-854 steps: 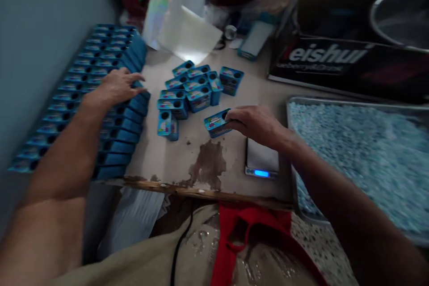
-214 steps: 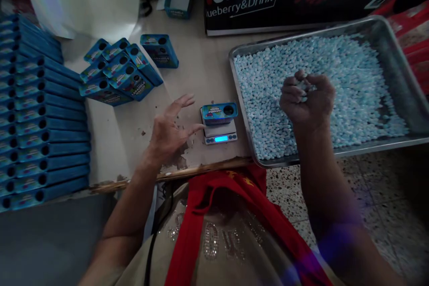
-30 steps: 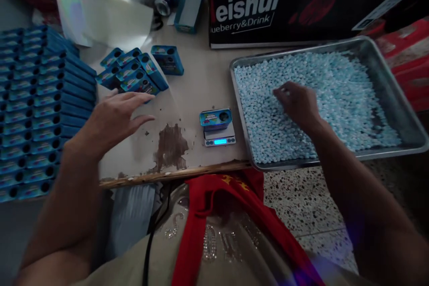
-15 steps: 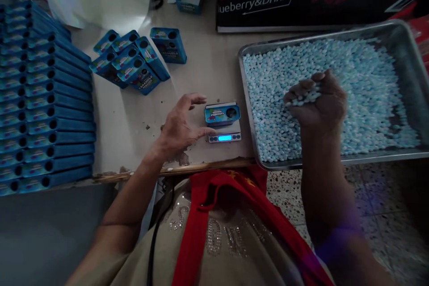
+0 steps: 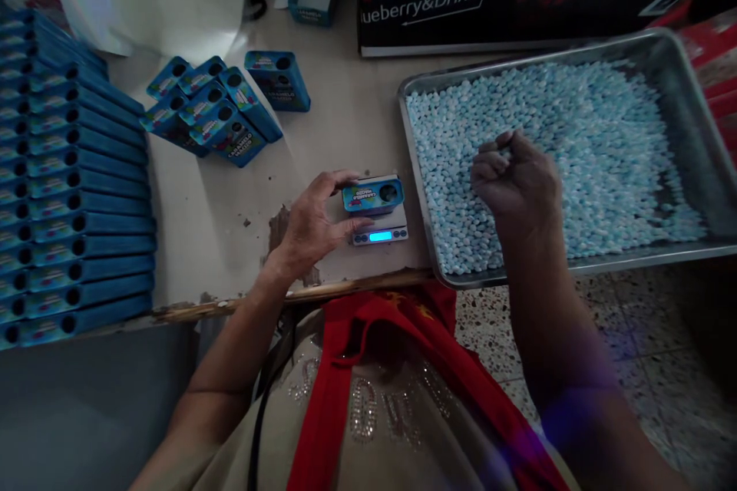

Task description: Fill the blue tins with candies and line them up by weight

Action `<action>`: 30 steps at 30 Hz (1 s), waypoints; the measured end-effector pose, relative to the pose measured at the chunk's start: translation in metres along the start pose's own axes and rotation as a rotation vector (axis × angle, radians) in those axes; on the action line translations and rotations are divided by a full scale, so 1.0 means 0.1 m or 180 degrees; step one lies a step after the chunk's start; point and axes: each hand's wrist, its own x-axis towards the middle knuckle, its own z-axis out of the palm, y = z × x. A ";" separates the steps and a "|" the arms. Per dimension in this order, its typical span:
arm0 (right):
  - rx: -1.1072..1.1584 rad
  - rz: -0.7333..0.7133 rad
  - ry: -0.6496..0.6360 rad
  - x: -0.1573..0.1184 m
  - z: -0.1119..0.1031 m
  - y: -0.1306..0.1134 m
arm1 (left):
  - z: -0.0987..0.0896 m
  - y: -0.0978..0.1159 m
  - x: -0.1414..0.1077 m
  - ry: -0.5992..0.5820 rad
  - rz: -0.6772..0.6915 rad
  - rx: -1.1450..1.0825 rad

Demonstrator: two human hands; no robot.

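A small blue candy box [image 5: 374, 198] with a dark round hole in its top stands upright on a little digital scale [image 5: 380, 236] with a lit blue display. My left hand [image 5: 316, 219] is around the box's left end, fingers behind and thumb in front, closed on it. Over a metal tray [image 5: 415, 176] my right hand [image 5: 518, 176] is closed in a fist, with a bit of pale candy showing between the fingers. Small light-blue and white candies [image 5: 604, 146] spread across the tray.
Stacked rows of blue boxes [image 5: 92, 222] line the left side. Several more boxes [image 5: 230, 138] stand at the back left, one box [image 5: 279, 80] apart from them. A black carton [image 5: 426, 23] sits behind the tray. The table's front edge [image 5: 345, 285] is worn.
My left hand has come in closer around the box, which has shifted slightly left on the scale. My right hand's fingers have closed tighter over the candies. The whole view has shifted a little.
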 end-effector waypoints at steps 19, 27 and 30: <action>0.0656 -0.0962 -0.0172 -0.39 1.31 -0.27 | 0.30 0.26 0.29 0.0385 0.0153 0.0218; 0.0571 -0.0995 -0.0087 -0.47 1.25 -0.29 | 0.34 0.36 0.40 0.0366 0.0242 0.0451; 0.0476 -0.0888 -0.0219 -0.50 1.26 -0.31 | 0.35 0.35 0.38 0.0400 0.0159 0.0381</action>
